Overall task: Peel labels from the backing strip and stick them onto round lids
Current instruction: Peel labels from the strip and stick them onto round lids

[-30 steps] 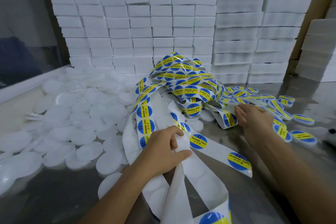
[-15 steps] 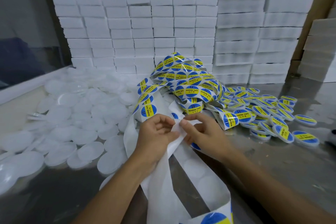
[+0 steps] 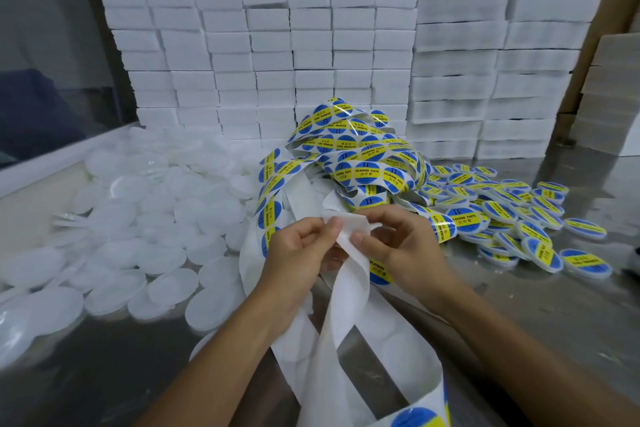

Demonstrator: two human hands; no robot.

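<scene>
Two hands meet mid-frame on the white backing strip (image 3: 349, 274): left hand (image 3: 298, 253) pinches its edge between thumb and fingers, right hand (image 3: 401, 250) pinches the folded end just beside it. Strip hangs down toward the camera. Tangled pile of blue-yellow labels (image 3: 360, 156) behind. Plain white lids (image 3: 145, 225) heaped left, labelled lids (image 3: 512, 218) right, on a metal table (image 3: 519, 315). White boxes (image 3: 311, 55) stacked at back.

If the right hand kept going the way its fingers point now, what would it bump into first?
The right hand points leftward and pinches the white backing strip; straight on, it would most likely meet the left hand, whose fingertips pinch the same strip just opposite. Depth between them is hard to judge.
</scene>
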